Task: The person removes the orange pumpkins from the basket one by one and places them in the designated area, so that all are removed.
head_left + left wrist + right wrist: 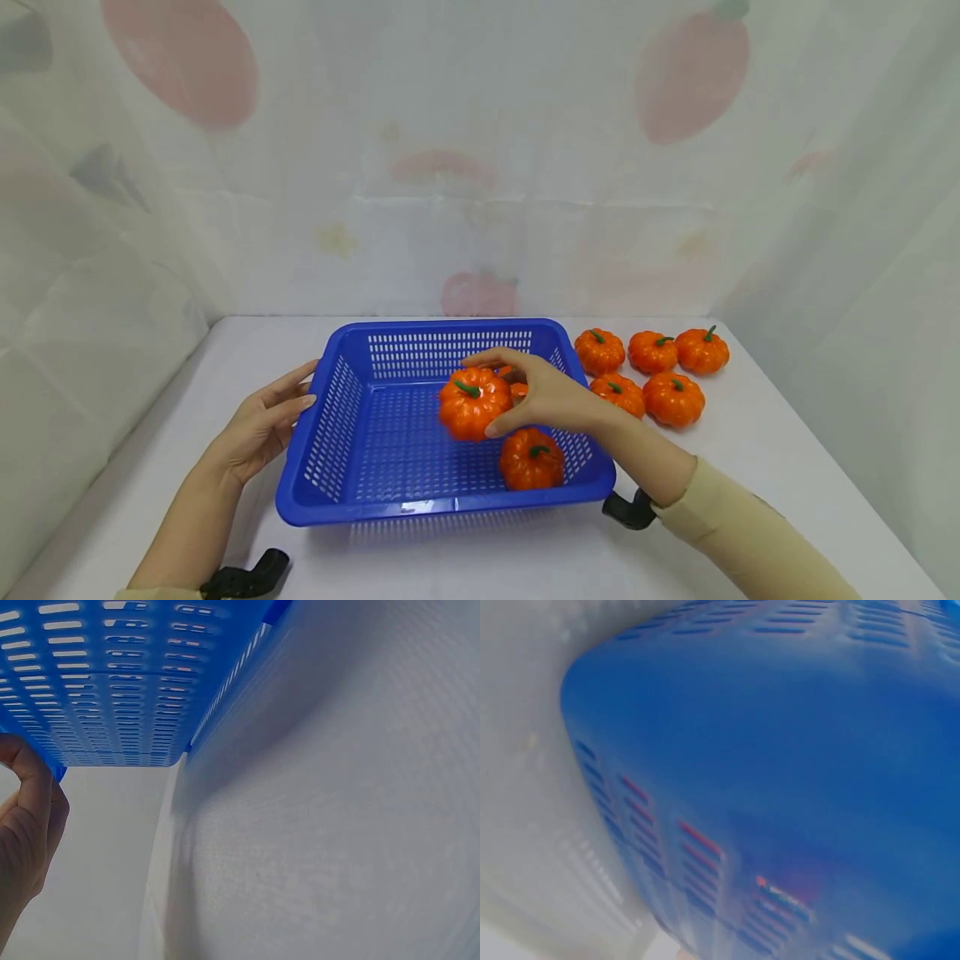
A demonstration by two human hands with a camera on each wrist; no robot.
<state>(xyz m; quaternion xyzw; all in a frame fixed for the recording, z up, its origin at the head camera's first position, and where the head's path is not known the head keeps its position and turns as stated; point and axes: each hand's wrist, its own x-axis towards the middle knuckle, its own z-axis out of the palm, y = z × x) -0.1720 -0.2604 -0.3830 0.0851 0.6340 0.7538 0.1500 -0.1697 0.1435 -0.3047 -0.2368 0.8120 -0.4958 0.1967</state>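
Over the middle of the blue plastic basket [360, 467], the right hand [547, 396] grips one small orange pumpkin [472, 404], thumb curled under its near side and fingers arched over its green stem; the pumpkin is held above the perforated floor, a little right of the basket's centre. A second pumpkin [531, 458] sits on the basket floor in the near right corner, just below the right hand. A sliver of orange [517, 388] shows behind the palm, too hidden to tell whether it is another pumpkin.

Outside the basket, just off its far right corner, five more pumpkins lie on the white table [750, 467]: three in a back row [651, 351] and two in a front row [647, 397], the front-left one closest to the basket's right wall. Counted plainly, that makes seven pumpkins in view, two within the basket and five beside it.

At the basket's left wall, the left hand [262, 421] rests with fingers straight and relaxed, their tips against the rim. The left wrist view shows one finger [34, 780] touching the slotted blue wall [120, 682] at its edge, with the table surface beneath. The right wrist view is blurred and shows only the basket's blue slotted side [780, 765] close up.

Behind the basket hangs a pale curtain [480, 167] with faded red fruit prints.
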